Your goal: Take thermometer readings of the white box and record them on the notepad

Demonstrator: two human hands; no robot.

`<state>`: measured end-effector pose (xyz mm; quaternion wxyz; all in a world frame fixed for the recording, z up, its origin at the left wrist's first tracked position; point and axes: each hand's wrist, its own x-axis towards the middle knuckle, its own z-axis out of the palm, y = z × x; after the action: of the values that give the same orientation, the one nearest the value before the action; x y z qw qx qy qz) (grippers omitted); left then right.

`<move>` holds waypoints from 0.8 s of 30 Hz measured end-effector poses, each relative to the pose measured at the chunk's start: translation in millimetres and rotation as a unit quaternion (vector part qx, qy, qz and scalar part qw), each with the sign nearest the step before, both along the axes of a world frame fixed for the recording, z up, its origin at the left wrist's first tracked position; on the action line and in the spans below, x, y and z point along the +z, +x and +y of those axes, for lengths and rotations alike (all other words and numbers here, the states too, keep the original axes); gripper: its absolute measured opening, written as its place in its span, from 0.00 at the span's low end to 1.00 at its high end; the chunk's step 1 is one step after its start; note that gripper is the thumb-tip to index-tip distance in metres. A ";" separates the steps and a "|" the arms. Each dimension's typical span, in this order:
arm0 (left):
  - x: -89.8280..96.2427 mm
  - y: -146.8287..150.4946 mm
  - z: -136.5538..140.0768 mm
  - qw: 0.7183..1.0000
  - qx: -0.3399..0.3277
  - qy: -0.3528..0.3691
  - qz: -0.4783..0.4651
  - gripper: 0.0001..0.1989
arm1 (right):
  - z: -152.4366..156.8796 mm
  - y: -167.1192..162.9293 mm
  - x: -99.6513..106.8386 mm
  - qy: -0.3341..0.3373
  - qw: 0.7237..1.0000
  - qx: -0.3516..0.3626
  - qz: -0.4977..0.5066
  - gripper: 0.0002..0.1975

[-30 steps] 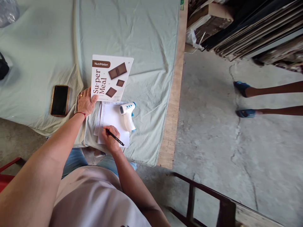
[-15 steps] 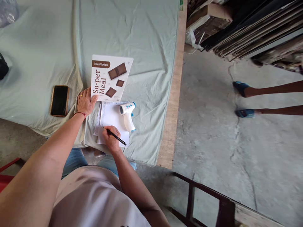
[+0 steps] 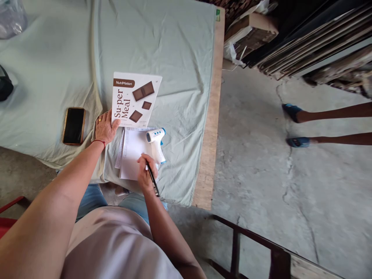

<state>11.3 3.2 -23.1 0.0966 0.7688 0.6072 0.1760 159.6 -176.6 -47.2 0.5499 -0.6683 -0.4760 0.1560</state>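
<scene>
My left hand (image 3: 105, 126) is closed on the lower left corner of a white NutriMotion box (image 3: 124, 106), tilted up with its chocolate pictures facing me. My right hand (image 3: 146, 173) grips a black pen (image 3: 152, 180) over the lower right part of some white paper sheets (image 3: 132, 145). Rows of small handwriting run along the sheets' left side. A white and blue infrared thermometer (image 3: 157, 144) lies on the right edge of the paper, just above my right hand. The pen's tip is hidden by my fingers.
A phone (image 3: 73, 126) lies left of my left hand on the green cloth (image 3: 174, 50). A clear plastic bag (image 3: 11, 19) and a black object (image 3: 5, 83) are farther left. Another person's legs (image 3: 334, 112) stand on the concrete floor, with a dark metal frame (image 3: 252, 238) below.
My right hand with the pen has moved right across the paper, and the pen has turned steeper. My left hand keeps its hold on the box. The view has shifted slightly.
</scene>
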 end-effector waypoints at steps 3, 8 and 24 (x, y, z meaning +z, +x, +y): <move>0.6 -1.2 0.2 1.000 -0.002 0.005 -0.004 0.40 | 7.1 27.2 4.0 0.016 0.996 -0.062 -0.066 0.09; 2.7 -5.0 0.7 1.000 0.002 0.022 0.001 0.40 | 26.6 56.1 -7.8 -0.038 0.981 -0.053 -0.183 0.16; -2.9 -16.2 6.5 0.999 0.007 0.027 0.021 0.31 | 87.7 6.9 53.3 0.098 0.922 -0.001 0.374 0.19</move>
<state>-4.9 9.6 -26.0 0.0623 0.7705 0.6092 0.1769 166.6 -88.9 6.0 0.7510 -0.5046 -0.2474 0.3467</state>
